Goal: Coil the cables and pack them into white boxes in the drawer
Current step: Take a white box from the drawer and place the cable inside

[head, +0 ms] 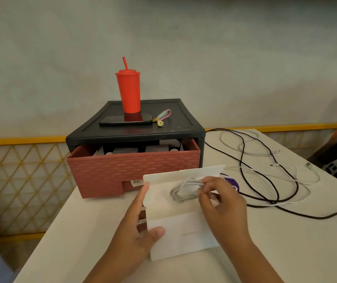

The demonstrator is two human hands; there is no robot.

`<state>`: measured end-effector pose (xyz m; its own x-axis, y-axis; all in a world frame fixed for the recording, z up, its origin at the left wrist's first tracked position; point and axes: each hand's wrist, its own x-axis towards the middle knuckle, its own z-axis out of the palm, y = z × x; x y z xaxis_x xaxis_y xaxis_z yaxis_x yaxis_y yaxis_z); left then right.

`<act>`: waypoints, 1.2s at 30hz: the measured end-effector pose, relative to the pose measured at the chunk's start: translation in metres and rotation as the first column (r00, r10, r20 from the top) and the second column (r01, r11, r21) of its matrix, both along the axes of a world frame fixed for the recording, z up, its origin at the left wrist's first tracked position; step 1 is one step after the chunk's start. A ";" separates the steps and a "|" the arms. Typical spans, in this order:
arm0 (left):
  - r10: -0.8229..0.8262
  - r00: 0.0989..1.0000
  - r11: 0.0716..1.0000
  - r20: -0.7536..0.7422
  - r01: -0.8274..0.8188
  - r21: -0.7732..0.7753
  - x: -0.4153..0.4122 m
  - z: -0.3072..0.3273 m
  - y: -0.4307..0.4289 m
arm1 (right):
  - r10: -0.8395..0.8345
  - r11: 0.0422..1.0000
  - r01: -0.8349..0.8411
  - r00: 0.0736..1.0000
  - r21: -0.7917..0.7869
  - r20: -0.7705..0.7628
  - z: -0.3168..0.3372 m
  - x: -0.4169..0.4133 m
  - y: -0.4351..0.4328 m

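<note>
Head view, single frame. Near centre, over the table [286,252]: white box [184,235] held open, lid flap raised on the far side, near face tilted toward the camera; cannot tell whether its lower edge rests on the table. Gripped at its left edge by the left hand [141,227], thumb pressed on the near face, fingers curled behind the side wall. Over the open mouth of the box: coiled white cable [181,194], a small tight bundle, pinched at its right end between thumb and fingertips of the right hand [222,203]; cannot tell whether the coil touches the box interior. Just beyond the box, toward the far left of the table: black cabinet [139,132] with a red brick-patterned drawer [134,170] standing partly out. Inside the drawer, in shadow: tops of several pale boxes [125,150], count unclear. Barcode sticker [137,182] at the drawer's handle notch. On top of the cabinet: red cup [128,92] with lid and straw, upright, at the far edge of a dark phone [120,121] lying flat, cup reflected in the screen. Just right of the phone: pink and green strap [164,116] with yellow clips. Right of the cabinet, spread on the table: black cable [241,158] in loose loops, running off the right edge, with loose white cables [304,181] uncoiled and crossing it, connectors lying apart. Purple round patch [232,181] on the table, partly hidden behind the box and right hand. Behind the table: yellow lattice railing [20,180] and a pale wall.
</note>
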<state>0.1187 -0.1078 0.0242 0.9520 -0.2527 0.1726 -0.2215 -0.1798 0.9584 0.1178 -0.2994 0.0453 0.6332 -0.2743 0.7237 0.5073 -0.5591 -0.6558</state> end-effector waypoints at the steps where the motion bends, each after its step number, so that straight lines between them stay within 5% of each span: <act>1: -0.004 1.000 1.000 0.007 0.004 0.006 0.000 0.000 -0.001 | -0.005 0.994 0.009 0.999 -0.111 0.037 -0.002 0.001 0.002; 4: 0.005 0.999 1.000 0.032 -0.006 0.006 0.000 -0.002 0.000 | 0.035 0.947 -0.015 0.998 -0.322 0.056 -0.007 0.001 0.006; 9: 0.006 0.998 0.999 0.055 -0.008 0.036 -0.003 -0.002 -0.001 | 0.094 0.850 -0.146 0.987 -0.505 -0.127 -0.006 -0.004 0.012; 21: 0.060 0.996 0.994 0.073 -0.066 0.091 0.004 -0.001 0.007 | -0.106 0.745 -0.051 0.975 -0.666 -0.194 -0.003 -0.006 0.005; 28: 0.117 0.989 0.989 0.091 -0.124 0.081 0.006 0.000 0.017 | -0.156 0.831 0.055 0.978 -0.553 -0.138 -0.008 0.000 -0.003; 31: 0.137 0.986 0.987 0.095 -0.144 0.075 0.008 0.001 0.020 | -0.199 0.913 0.053 0.924 -0.404 -0.328 -0.012 0.004 -0.009; 36: 0.116 0.993 0.993 0.034 -0.117 0.026 0.016 -0.007 0.025 | 0.089 0.991 -0.130 0.800 -0.026 -0.593 -0.022 0.009 -0.004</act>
